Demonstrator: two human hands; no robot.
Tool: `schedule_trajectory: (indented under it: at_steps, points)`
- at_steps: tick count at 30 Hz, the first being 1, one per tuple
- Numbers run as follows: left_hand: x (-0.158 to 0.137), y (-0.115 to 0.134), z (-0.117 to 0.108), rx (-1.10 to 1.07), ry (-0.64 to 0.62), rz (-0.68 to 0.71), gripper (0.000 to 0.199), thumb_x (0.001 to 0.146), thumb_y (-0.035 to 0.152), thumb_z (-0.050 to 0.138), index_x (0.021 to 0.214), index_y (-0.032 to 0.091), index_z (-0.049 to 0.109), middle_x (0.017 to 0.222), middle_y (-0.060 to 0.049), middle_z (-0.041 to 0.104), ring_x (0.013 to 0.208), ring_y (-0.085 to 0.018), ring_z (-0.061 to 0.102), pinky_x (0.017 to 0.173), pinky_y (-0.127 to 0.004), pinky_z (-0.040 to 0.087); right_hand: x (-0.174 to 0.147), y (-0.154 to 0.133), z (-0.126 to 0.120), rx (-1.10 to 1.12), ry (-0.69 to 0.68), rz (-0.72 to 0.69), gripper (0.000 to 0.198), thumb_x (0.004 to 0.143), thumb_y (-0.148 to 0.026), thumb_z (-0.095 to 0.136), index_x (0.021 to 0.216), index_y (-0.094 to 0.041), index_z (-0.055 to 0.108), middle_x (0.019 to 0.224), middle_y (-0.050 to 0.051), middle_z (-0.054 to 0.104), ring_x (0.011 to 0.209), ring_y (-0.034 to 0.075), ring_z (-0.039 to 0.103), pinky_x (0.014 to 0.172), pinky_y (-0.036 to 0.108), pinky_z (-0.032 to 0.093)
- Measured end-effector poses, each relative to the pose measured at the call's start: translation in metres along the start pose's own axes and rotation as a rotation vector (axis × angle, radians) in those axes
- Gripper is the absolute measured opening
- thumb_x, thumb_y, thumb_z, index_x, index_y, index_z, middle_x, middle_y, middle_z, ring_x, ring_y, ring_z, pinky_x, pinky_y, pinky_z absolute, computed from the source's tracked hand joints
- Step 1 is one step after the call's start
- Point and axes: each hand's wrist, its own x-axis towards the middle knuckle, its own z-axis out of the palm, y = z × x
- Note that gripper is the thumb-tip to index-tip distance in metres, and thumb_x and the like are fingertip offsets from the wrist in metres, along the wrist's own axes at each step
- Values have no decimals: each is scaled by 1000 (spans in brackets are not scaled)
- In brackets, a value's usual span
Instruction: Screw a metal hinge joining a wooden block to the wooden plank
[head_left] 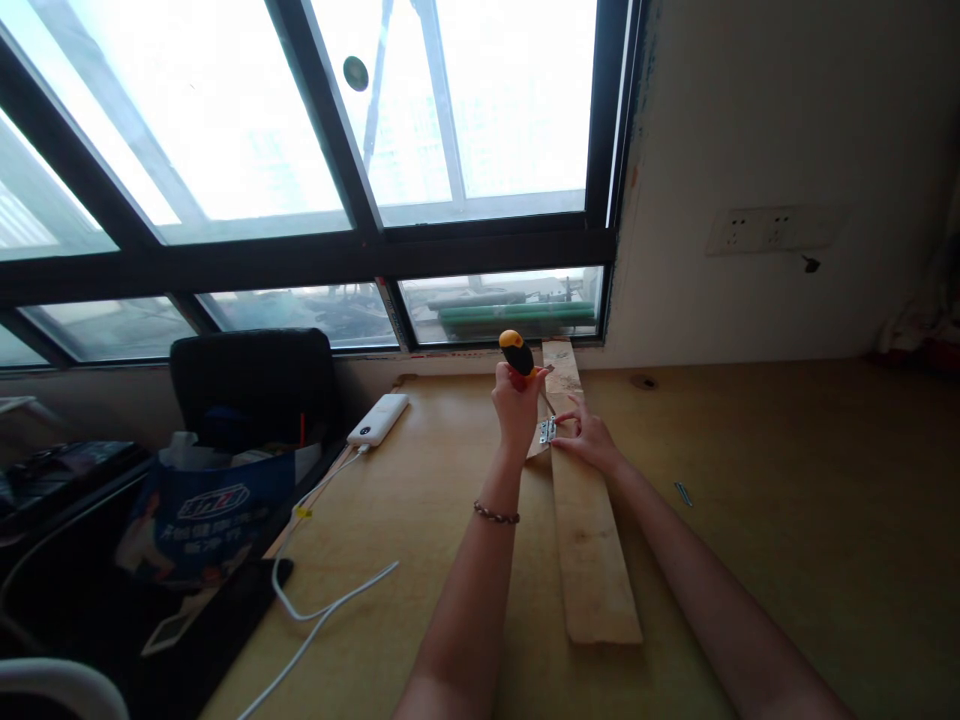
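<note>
The window point(300, 150) glares white — wall point(787, 130) dim.

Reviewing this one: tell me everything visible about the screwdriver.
The screwdriver has a rounded handle, yellow-orange at the butt with a black grip section, plastic or rubber by its look. The left hand grips it low on the handle, butt end up and leaning left in the picture. A thin, metallic-looking shaft slants down toward the metal hinge, near the right hand; whether its tip touches anything is unclear.
</note>
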Motion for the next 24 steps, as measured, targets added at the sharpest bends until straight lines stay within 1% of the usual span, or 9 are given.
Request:
schedule_trajectory:
  at_steps: [5,10,16,24]
  points:
    - [2,-5,-2,26,15,5,29,69,36,64,84,20,44,79,-1,64,73,-14,62,65,-24,45,0,1,-1,-1,3,-12,85,58,-29,73,131,-24,28,93,0,65,48,9,47,47,23,39]
    - [0,-9,2,29,11,7,29,69,36,63,83,20,44,77,-1,63,71,-14,61,63,-23,45,0,0,-1,-3,10,-4,87,58,-29,73,131,-24,27,93,1,65,48,9,48,47,23,40]
    - [-3,-8,4,61,1,3,27,70,34,63,81,20,44,75,0,64,71,-14,62,64,-23,44,0,0,0,6,-4,-5,87,58,-30,73,132,-23,27,94,2,65,49,9,48,47,23,41]
    - [-3,3,0,56,-96,43,23,71,31,61,82,20,44,80,-3,67,74,-15,64,64,-23,45,1,2,0,13,-3,-18,87,58,-30,73,132,-22,27,93,1,65,48,8,47,46,22,39]
